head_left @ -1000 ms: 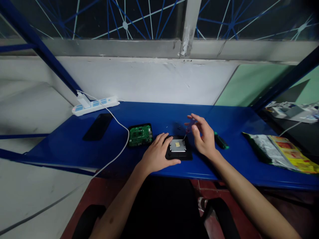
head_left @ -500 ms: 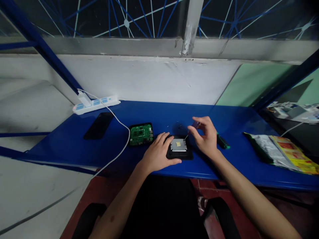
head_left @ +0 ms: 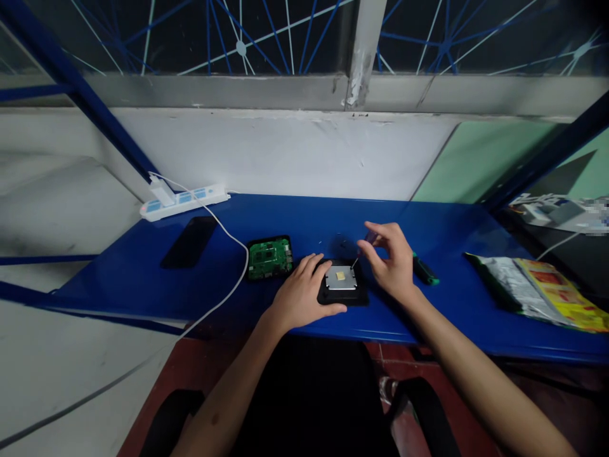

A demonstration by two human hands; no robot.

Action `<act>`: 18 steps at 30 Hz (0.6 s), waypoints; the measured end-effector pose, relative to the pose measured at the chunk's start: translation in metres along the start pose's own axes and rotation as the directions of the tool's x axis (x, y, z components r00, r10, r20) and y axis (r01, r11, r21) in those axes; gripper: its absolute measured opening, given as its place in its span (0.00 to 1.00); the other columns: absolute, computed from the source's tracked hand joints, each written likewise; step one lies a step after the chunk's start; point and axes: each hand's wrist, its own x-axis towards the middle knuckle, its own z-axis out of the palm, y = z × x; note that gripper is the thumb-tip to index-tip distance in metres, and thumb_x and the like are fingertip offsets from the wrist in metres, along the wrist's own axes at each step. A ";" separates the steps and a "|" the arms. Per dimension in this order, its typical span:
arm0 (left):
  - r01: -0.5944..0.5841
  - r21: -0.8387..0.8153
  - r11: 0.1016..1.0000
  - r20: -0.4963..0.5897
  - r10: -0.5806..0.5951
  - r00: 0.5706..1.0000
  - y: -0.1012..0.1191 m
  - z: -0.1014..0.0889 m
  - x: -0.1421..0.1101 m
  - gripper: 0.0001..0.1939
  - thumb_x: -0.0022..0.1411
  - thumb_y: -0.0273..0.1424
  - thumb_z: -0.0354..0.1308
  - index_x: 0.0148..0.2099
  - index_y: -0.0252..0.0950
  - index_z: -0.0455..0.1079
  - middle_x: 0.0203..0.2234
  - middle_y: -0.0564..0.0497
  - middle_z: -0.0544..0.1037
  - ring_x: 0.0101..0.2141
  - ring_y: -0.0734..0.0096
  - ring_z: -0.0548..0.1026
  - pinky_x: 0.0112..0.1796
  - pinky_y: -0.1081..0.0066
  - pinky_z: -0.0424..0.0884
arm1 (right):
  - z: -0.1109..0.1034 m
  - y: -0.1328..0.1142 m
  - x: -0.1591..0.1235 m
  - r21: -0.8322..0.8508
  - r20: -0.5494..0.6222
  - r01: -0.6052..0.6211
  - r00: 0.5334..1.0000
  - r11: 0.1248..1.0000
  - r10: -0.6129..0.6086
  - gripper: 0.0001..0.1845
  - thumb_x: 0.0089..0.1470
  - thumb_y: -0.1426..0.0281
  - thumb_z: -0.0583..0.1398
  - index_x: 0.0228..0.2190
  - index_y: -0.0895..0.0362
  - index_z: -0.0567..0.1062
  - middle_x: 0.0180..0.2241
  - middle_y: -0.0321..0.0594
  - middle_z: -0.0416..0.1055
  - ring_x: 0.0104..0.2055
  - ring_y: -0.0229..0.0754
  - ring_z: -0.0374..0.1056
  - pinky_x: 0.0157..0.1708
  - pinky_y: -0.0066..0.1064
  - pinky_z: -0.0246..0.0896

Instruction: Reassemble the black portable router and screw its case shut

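A black plastic cover (head_left: pixel 360 296) lies on the blue table, with a silver metal plate (head_left: pixel 334 282) set in it and a small yellowish pad (head_left: pixel 340 276) at the plate's middle. My left hand (head_left: pixel 304 291) rests along the cover's left side, fingers on its upper edge and thumb stretched along its near edge, steadying it. In my right hand (head_left: pixel 391 260) a screwdriver (head_left: pixel 370 238) with a purplish handle is pinched between thumb and fingers. Its thin shaft slants down to the plate's upper right corner. Left of my left hand sits a green circuit board (head_left: pixel 269 256) in a black case.
Tiny loose parts (head_left: pixel 341 243) lie beyond the cover. A green-and-black tool (head_left: pixel 425 270) is right of my right hand, and a foil packet (head_left: pixel 537 289) farther right. At left are a black phone (head_left: pixel 189 242), a power strip (head_left: pixel 190 200) and a white cable (head_left: pixel 233 238).
My right hand's fingers, more spread around the screwdriver handle a second ago, have closed into a pinch on it. My left hand and the cover have stayed in place.
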 end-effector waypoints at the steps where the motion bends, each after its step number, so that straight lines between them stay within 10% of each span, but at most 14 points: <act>1: -0.004 0.001 1.000 -0.004 0.004 1.000 0.000 0.000 0.000 0.48 0.57 0.59 0.64 0.69 0.37 0.56 0.69 0.38 0.59 0.69 0.44 0.54 0.65 0.46 0.59 | 0.000 0.000 0.001 -0.014 -0.007 0.012 1.000 1.000 -0.012 0.23 0.60 0.72 0.65 0.55 0.45 0.72 0.35 0.37 0.69 0.34 0.40 0.69 0.32 0.35 0.73; 18: -0.004 0.007 1.000 -0.020 0.004 1.000 0.000 0.001 0.000 0.48 0.56 0.58 0.66 0.68 0.37 0.57 0.68 0.38 0.59 0.69 0.44 0.55 0.66 0.47 0.59 | -0.003 0.001 -0.004 0.076 0.081 -0.107 0.992 0.991 0.101 0.22 0.67 0.69 0.54 0.61 0.46 0.67 0.52 0.46 0.72 0.42 0.44 0.77 0.40 0.42 0.76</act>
